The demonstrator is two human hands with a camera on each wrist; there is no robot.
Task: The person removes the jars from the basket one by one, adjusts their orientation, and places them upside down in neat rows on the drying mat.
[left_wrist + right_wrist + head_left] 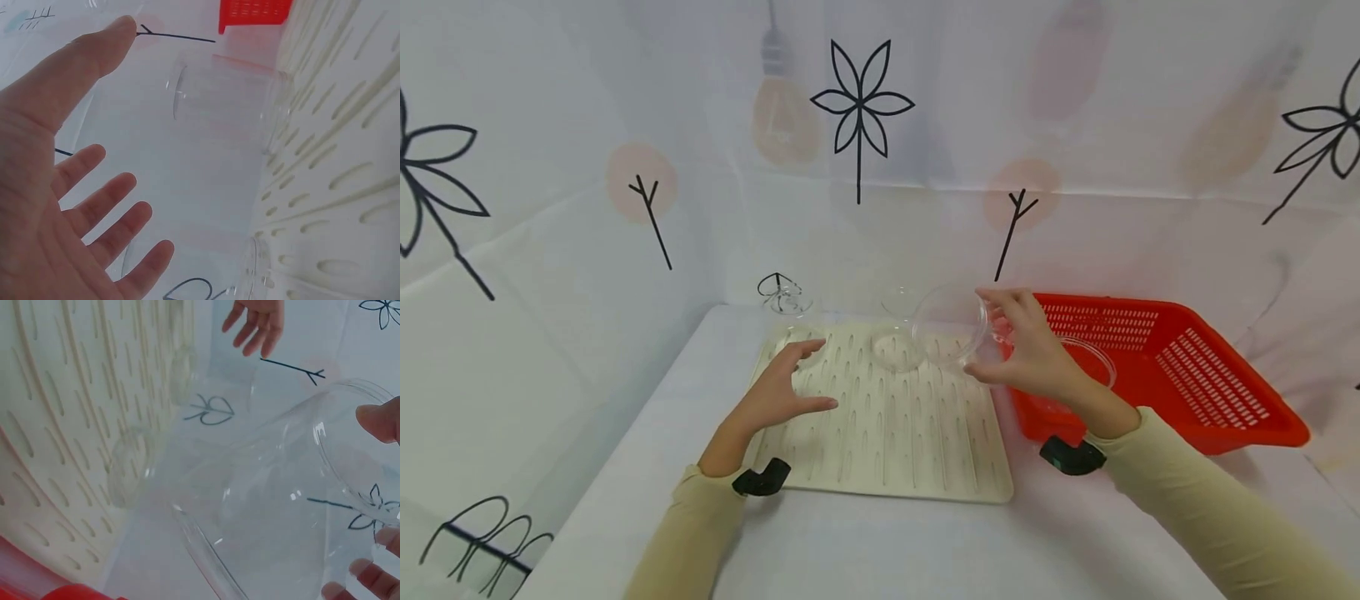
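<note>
My left hand [778,387] hovers over the near-left part of the cream drying mat [887,442], fingers straight and spread, holding nothing; my right hand [1030,346] is raised at the mat's right edge, thumb and fingertips pinching the rim of a clear glass bowl [949,327], which is tilted on edge above the mat's far-right area.

Handling judgement for the bowl: rigid, smooth, probably slippery and breakable, moderate in weight; in the right wrist view its rim [206,556] is thick and rounded, so the rim is the sound place to take hold, thumb on one face and fingers on the other, as now.

Just left of my right fingertips, a second clear glass dish [897,348] rests on the mat, close beside the held bowl; I cannot tell whether they touch. Beyond my left fingertips, a small clear glass [784,298] stands off the mat's far-left corner. Right of my right hand sits a red plastic basket [1195,375], with another clear bowl [1093,358] inside.
</note>
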